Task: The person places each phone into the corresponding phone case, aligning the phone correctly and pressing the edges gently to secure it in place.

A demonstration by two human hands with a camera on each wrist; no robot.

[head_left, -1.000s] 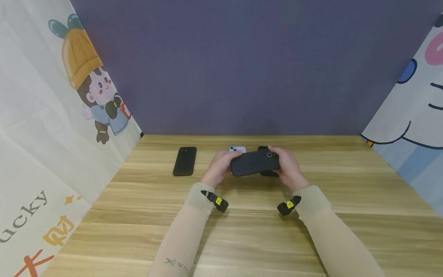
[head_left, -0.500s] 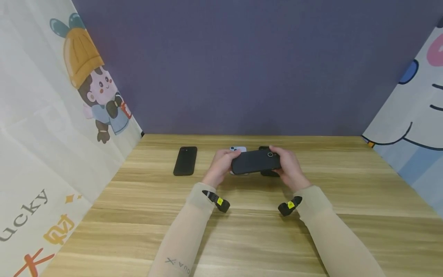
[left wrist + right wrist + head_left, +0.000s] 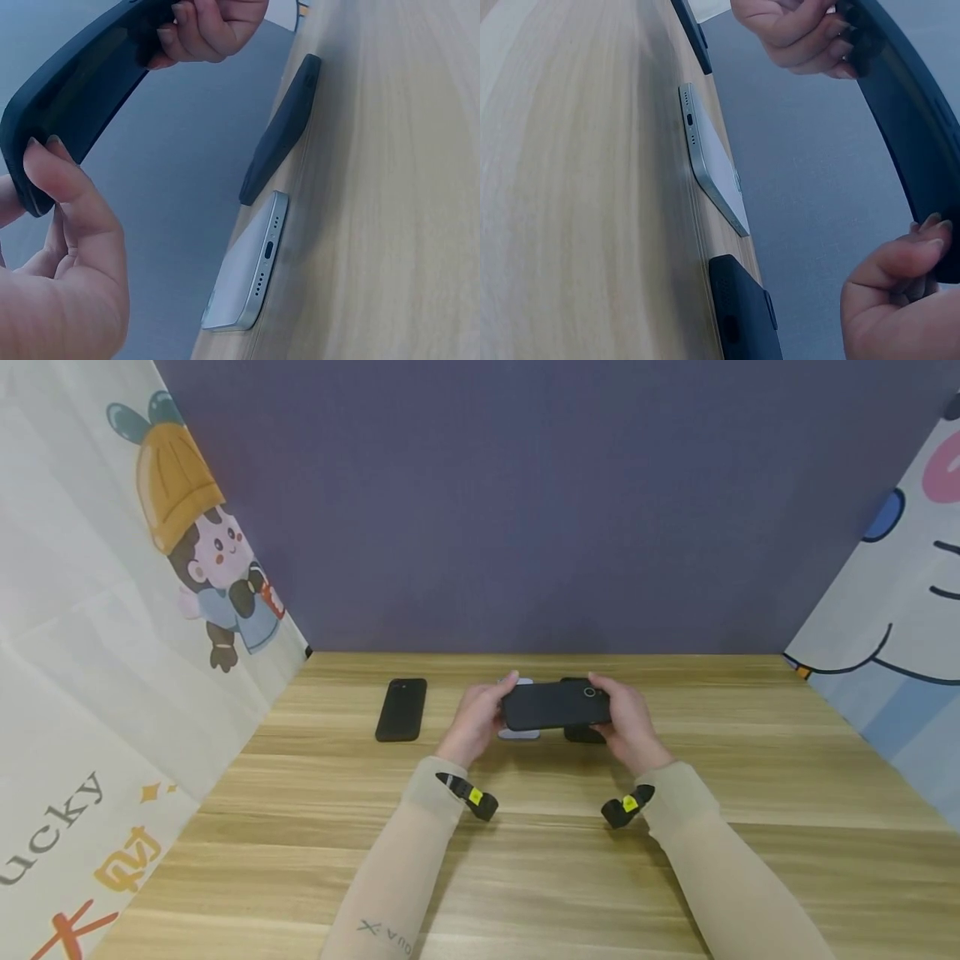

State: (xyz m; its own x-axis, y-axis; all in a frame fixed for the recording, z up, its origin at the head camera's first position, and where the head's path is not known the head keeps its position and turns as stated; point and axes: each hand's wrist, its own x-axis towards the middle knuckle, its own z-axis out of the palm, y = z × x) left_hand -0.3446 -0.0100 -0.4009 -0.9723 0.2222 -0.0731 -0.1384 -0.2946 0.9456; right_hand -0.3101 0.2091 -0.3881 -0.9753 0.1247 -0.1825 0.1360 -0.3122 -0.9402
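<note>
Above the table, both hands hold a black phone [image 3: 555,706] sideways, its back with a ringed camera lens facing up. My left hand [image 3: 474,718] grips its left end and my right hand [image 3: 630,722] the right end. In the left wrist view the glossy dark underside of the black phone [image 3: 82,94] shows, with fingers pinching its rim. The right wrist view also shows my right hand [image 3: 907,292] at one end. Whether the phone wears a case I cannot tell. Behind it lies a white phone [image 3: 519,734], partly hidden.
A second black phone [image 3: 585,735] lies on the wooden table [image 3: 540,877], partly covered by the held one. Another black phone [image 3: 401,710] lies at the left. A dark blue panel [image 3: 540,510] stands at the table's back edge, with printed cloth [image 3: 90,635] at left.
The held phone has turned closer to level and its left end has risen slightly. My left thumb has shifted up toward its upper edge. The white phone's lower end shows more now.
</note>
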